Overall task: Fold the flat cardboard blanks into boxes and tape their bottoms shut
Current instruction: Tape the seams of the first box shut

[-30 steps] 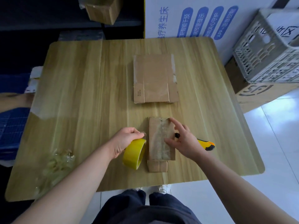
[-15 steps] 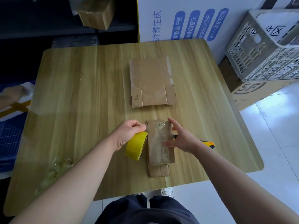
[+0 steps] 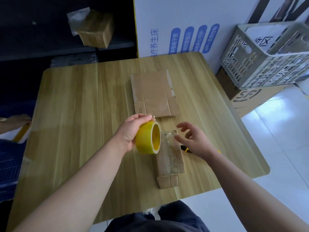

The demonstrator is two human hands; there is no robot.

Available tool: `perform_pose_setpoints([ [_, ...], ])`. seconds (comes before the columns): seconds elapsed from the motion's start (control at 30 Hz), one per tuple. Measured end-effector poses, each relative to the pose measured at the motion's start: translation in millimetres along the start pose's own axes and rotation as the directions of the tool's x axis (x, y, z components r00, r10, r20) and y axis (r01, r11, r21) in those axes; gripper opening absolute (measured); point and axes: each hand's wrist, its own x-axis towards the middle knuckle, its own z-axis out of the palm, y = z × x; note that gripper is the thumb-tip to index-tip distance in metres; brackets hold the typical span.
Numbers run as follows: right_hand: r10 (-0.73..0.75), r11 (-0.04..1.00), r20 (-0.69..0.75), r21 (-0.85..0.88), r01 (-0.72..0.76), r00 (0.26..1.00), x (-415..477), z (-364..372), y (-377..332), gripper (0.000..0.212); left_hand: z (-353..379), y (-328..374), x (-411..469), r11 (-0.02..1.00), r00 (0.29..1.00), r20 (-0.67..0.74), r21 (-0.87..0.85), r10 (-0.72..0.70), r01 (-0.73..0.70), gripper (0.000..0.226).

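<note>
A small folded cardboard box [image 3: 170, 162] lies near the table's front edge, clear tape running along its top face. My left hand [image 3: 132, 131] grips a yellow tape roll [image 3: 148, 140], lifted just left of the box's far end. A strip of clear tape runs from the roll to the box. My right hand [image 3: 194, 139] hovers over the box's far end with fingers spread, holding nothing. A flat cardboard blank [image 3: 154, 94] lies further back at the table's middle.
A yellow-and-black utility knife [image 3: 185, 149] lies mostly hidden under my right hand. The wooden table [image 3: 83, 114] fills the view. A grey plastic crate [image 3: 267, 57] sits on a cardboard carton at the right. Another taped box [image 3: 96, 29] rests on a dark shelf behind.
My left hand has raised the tape roll and tipped it upright off the table. My right hand has lifted off the box and spread its fingers.
</note>
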Motion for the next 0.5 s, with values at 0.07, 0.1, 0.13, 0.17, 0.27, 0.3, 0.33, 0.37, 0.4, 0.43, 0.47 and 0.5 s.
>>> perform_pose_setpoints([
  [0.07,-0.076,0.978,0.038,0.197,0.067,0.996,-5,-2,-19,0.021,11,0,5,0.991,0.996,-0.066,-0.121,-0.055,0.047,0.025],
  [0.1,-0.117,0.961,0.078,0.26,0.093,0.99,-7,-3,-28,0.022,18,-1,7,0.982,0.991,-0.094,-0.172,-0.097,0.08,0.032],
  [0.13,-0.161,0.953,0.111,0.274,0.126,0.981,-7,-4,-33,0.029,25,-1,9,0.966,0.983,-0.114,-0.233,-0.141,0.112,0.036],
  [0.17,-0.193,0.959,0.137,0.235,0.158,0.972,-4,-3,-36,0.037,31,0,11,0.944,0.977,-0.126,-0.304,-0.173,0.128,0.036],
  [0.27,-0.228,0.973,0.193,0.086,0.215,0.954,5,-6,-42,0.04,48,0,14,0.898,0.968,-0.163,-0.428,-0.191,0.106,0.029],
  [0.3,-0.22,0.974,0.2,0.102,0.203,0.955,8,-10,-42,0.037,52,0,14,0.914,0.958,-0.236,-0.401,-0.161,0.055,0.024],
  [0.33,-0.194,0.975,0.212,0.153,0.164,0.958,12,-15,-41,0.035,53,-1,15,0.934,0.938,-0.331,-0.357,-0.105,-0.021,0.022],
  [0.37,-0.157,0.973,0.231,0.204,0.11,0.96,14,-22,-41,0.03,52,-2,14,0.946,0.912,-0.409,-0.309,-0.041,-0.096,0.023],
  [0.4,-0.124,0.969,0.258,0.24,0.06,0.958,17,-30,-41,0.023,51,-2,12,0.95,0.882,-0.471,-0.277,-0.003,-0.144,0.026],
  [0.43,-0.103,0.972,0.27,0.233,0.039,0.957,22,-39,-37,0.023,48,-1,9,0.946,0.851,-0.525,-0.279,-0.005,-0.167,0.027],
  [0.47,-0.075,0.977,0.263,0.211,0.019,0.962,27,-48,-33,0.028,44,1,7,0.933,0.821,-0.57,-0.316,-0.039,-0.175,0.025],
  [0.5,-0.047,0.98,0.243,0.198,-0.002,0.969,32,-57,-29,0.031,40,1,3,0.922,0.798,-0.597,-0.346,-0.076,-0.172,0.021],
])
